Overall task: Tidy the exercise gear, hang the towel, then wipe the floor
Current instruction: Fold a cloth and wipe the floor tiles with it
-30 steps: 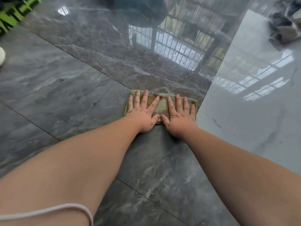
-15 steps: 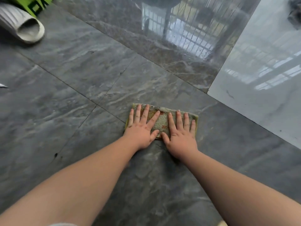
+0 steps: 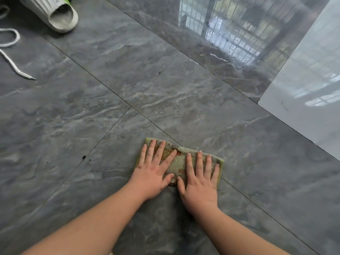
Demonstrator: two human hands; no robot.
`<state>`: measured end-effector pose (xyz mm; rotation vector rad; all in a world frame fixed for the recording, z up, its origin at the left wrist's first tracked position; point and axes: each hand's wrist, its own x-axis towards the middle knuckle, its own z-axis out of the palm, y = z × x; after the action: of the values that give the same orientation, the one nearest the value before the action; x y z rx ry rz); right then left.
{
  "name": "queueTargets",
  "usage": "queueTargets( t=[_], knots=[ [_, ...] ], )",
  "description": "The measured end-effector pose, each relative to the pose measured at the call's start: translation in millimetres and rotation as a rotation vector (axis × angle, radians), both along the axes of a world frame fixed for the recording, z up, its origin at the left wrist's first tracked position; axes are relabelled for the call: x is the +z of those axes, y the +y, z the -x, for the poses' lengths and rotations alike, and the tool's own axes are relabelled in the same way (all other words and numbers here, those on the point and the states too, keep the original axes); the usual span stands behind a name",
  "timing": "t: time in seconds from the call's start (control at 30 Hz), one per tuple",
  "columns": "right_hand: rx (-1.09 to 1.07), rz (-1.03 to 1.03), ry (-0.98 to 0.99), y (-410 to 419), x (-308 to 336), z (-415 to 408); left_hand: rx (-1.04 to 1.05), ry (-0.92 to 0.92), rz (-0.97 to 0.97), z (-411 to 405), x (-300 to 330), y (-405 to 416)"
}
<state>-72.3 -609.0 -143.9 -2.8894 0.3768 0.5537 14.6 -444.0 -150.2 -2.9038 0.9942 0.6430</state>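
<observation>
A folded greenish cloth (image 3: 179,163) with rust-coloured stains lies flat on the dark grey marble floor (image 3: 92,126). My left hand (image 3: 153,172) presses on its left half with fingers spread and straight. My right hand (image 3: 199,179) presses on its right half, fingers straight too. The two thumbs nearly meet at the cloth's near edge. Both forearms reach in from the bottom of the view.
A pale ribbed slipper (image 3: 57,15) lies at the top left. A white cord (image 3: 12,52) snakes along the left edge below it. A lighter, glossy tile (image 3: 312,100) fills the right side; the far floor reflects a barred window.
Both hands have pulled the cloth back toward me across the tiles, away from the light tile's edge. The slipper and the cord have come into view at the top left.
</observation>
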Motion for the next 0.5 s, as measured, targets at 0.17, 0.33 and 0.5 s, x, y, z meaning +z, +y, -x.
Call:
queueTargets(
  t=[0.17, 0.33, 0.5],
  knots=[
    [0.063, 0.010, -0.022, -10.7, 0.9, -50.1, 0.083, -0.023, -0.007, -39.8, 1.0, -7.6],
    [0.107, 0.010, -0.074, -23.8, 0.4, -117.5, 0.161, -0.055, -0.028, -96.4, 0.9, -18.7],
    [0.144, 0.013, -0.119, -35.1, -4.9, -180.7, 0.209, -0.068, -0.037, -156.8, -1.3, -30.7]
  ],
)
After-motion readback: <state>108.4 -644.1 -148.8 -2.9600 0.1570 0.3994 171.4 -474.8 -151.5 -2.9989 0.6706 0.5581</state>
